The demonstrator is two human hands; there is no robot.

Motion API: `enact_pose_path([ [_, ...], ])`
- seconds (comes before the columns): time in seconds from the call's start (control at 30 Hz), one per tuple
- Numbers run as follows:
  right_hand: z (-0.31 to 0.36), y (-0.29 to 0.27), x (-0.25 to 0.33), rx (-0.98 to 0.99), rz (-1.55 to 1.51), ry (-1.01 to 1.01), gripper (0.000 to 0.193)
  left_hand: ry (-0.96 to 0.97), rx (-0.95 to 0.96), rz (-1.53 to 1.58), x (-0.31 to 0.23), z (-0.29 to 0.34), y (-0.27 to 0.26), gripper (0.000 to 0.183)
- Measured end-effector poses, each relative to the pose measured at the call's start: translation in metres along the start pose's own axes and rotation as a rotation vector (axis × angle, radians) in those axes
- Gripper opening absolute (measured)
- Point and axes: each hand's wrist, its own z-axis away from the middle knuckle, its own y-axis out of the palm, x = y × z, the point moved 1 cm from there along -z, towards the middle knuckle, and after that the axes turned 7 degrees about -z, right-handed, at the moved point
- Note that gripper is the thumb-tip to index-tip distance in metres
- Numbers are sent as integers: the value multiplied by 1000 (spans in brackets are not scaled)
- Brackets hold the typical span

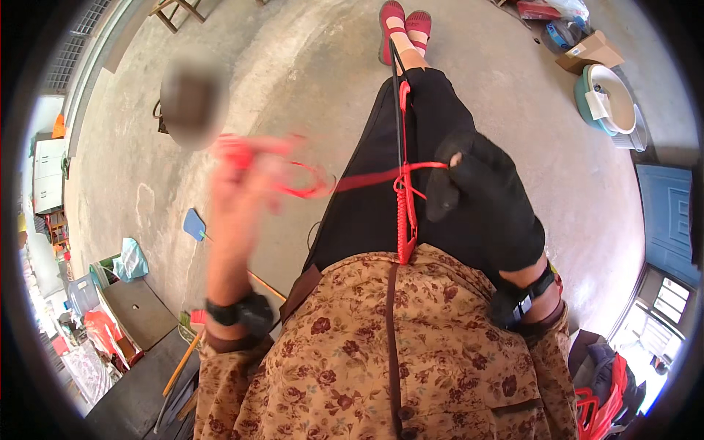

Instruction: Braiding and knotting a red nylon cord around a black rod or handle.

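Over my lap, a narrow red piece with tight coils of red cord along its side runs lengthwise, and its far end hooks near my knees. Black cords stretch from it toward my feet. A red cord crosses it sideways between my hands. My left hand, smeared by motion, is raised to the left with a loose bundle of this cord about its fingers. On the right, my black-gloved right hand pinches the cord's other side, its bare thumb tip showing. The exact kind of red piece is unclear.
Beyond my outstretched legs in black trousers lies a concrete floor. A blue fly swatter is at the left, near a dark table. Basins and a cardboard box stand far right. A blurred round patch hides something at upper left.
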Motion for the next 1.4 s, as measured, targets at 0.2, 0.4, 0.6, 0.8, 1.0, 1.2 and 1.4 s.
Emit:
enact_pose_path([
  [0.2, 27, -11, -4, -103, -148, 201, 4, 44, 378, -443, 0, 17, 94, 48],
  [0.4, 18, -18, 7, -163, 106, -38, 10, 9, 395, -237, 22, 21, 88, 41],
  [0.6, 7, -44, 4, -409, 728, -286, 21, -228, 262, 402, 23, 10, 45, 28],
  [0.8, -2, -49, -46, 340, 1531, -344, 17, 89, 340, -175, 31, 12, 53, 15],
  [1.0, 1, -52, -63, 120, 1129, -97, 16, 439, 551, -594, 38, 16, 90, 11],
  [1.2, 16, -41, -4, -185, 969, -204, 16, 260, 361, -371, 12, 4, 56, 18],
  [1.4, 59, -13, 54, -112, 337, -280, 17, -293, 968, 909, -25, 14, 71, 81],
])
